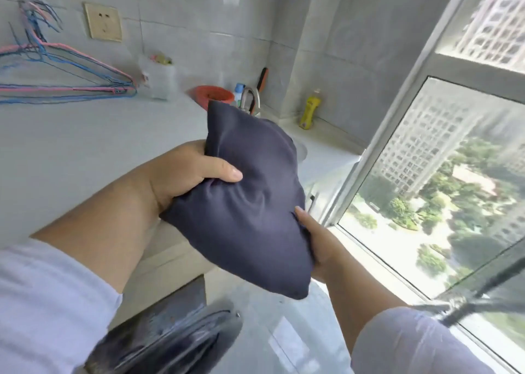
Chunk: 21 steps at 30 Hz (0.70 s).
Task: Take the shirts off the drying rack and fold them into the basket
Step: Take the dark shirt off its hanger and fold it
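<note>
A dark navy shirt (250, 192), folded into a thick bundle, is held in mid-air in front of me. My left hand (184, 175) grips its left edge, thumb on top. My right hand (318, 243) supports the lower right edge from beneath, fingers hidden under the cloth. Below the bundle, at the bottom of the view, sits a dark grey basket (170, 339) with dark fabric inside it. A black bar of the drying rack (483, 291) crosses the lower right corner.
A white counter (85, 152) runs along the left, with wire hangers (65, 84) on the wall, a red basin (213, 95), a tap (251, 98) and a yellow bottle (309, 112). A large window (440, 189) fills the right side.
</note>
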Each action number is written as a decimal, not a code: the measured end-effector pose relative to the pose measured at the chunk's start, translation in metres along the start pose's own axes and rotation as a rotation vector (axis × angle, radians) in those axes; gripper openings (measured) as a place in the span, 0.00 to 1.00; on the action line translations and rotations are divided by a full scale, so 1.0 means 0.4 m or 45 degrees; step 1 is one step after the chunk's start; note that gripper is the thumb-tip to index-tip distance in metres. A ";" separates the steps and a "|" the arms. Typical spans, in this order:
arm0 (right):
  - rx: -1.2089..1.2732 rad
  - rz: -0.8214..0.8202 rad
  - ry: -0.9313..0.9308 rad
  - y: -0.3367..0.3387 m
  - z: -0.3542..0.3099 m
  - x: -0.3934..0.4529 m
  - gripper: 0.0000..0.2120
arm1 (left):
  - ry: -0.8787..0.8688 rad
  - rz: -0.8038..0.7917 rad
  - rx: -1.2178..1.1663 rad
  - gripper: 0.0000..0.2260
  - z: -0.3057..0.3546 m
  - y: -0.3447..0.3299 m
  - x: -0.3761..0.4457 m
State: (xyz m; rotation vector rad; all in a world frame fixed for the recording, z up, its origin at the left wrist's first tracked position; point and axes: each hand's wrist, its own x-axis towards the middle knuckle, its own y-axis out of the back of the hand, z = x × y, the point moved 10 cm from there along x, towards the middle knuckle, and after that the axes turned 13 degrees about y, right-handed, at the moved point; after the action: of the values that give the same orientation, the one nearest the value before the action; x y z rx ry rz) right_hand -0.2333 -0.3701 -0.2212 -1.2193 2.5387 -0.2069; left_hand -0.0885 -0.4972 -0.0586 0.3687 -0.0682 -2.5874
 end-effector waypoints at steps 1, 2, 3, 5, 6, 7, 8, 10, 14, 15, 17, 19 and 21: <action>0.068 0.028 -0.029 0.064 0.018 -0.064 0.27 | -0.011 -0.064 -0.031 0.07 -0.006 -0.070 -0.015; 0.147 0.043 -0.042 0.121 0.030 -0.135 0.27 | 0.004 -0.126 -0.082 0.08 -0.023 -0.140 -0.024; 0.212 0.045 -0.030 0.168 0.041 -0.194 0.27 | 0.011 -0.181 -0.130 0.08 -0.042 -0.198 -0.030; 0.338 0.119 0.033 0.306 0.067 -0.331 0.18 | 0.083 -0.331 -0.195 0.10 -0.111 -0.371 -0.027; 0.371 0.150 0.066 0.337 0.072 -0.360 0.15 | 0.120 -0.354 -0.221 0.09 -0.137 -0.399 -0.022; 0.414 0.198 0.077 0.381 0.089 -0.398 0.14 | 0.170 -0.374 -0.225 0.07 -0.177 -0.442 -0.015; 0.438 0.267 0.063 0.425 0.113 -0.434 0.14 | 0.229 -0.403 -0.228 0.05 -0.220 -0.488 -0.010; 0.469 0.315 0.029 0.500 0.172 -0.493 0.10 | 0.356 -0.436 -0.213 0.07 -0.322 -0.566 0.001; 0.488 0.412 -0.129 0.625 0.347 -0.577 0.21 | 0.570 -0.390 -0.108 0.10 -0.561 -0.664 0.029; 0.489 0.443 -0.173 0.647 0.397 -0.590 0.19 | 0.623 -0.394 -0.052 0.13 -0.625 -0.683 0.039; 0.489 0.562 -0.259 0.695 0.519 -0.616 0.17 | 0.769 -0.402 0.037 0.17 -0.781 -0.722 0.061; 0.490 0.682 -0.325 0.725 0.632 -0.645 0.17 | 0.876 -0.390 0.116 0.17 -0.921 -0.749 0.077; 0.445 0.841 -0.369 0.763 0.751 -0.671 0.18 | 0.941 -0.385 0.236 0.16 -1.057 -0.788 0.092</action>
State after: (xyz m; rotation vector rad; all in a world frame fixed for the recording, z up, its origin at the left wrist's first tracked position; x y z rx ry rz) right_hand -0.1971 0.0321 -0.5250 -0.2324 2.3641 -0.2740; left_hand -0.1580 -0.2340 -0.5117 1.4681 0.0133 -2.5598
